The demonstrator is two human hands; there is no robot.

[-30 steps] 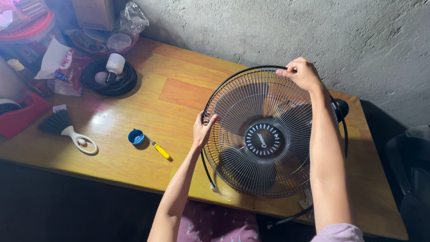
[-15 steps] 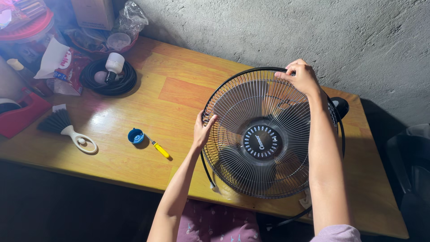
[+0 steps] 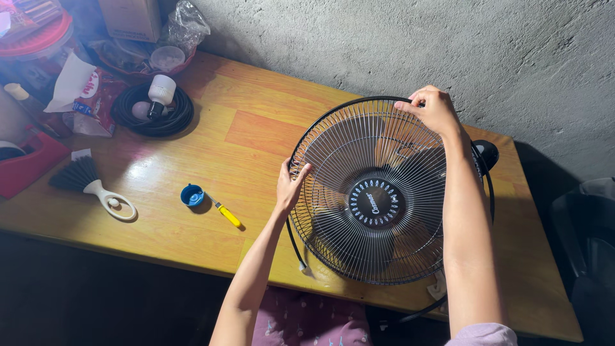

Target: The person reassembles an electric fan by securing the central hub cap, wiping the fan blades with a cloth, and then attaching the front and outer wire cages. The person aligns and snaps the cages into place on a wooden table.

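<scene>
A round electric fan with a wire front grille [image 3: 359, 160] and a black centre cap lies face up on the wooden table [image 3: 211, 154]. My left hand [image 3: 289, 182] grips the grille's left rim, fingers curled over the wires. My right hand [image 3: 434, 110] pinches the black rim at the top right. Fan blades show dimly behind the wires. A black ring or cord curves around the grille's outer edge.
A small yellow-handled screwdriver [image 3: 227, 214] and a blue cap [image 3: 191, 195] lie left of the fan. Further left are a black brush with a white handle [image 3: 90, 181], a coil of black cable with a bulb [image 3: 152, 109], bags and boxes. A rough grey wall stands behind.
The fan grille shifted very slightly under my hands; both hands keep their hold on the rim. The view drifted a little to the right.
</scene>
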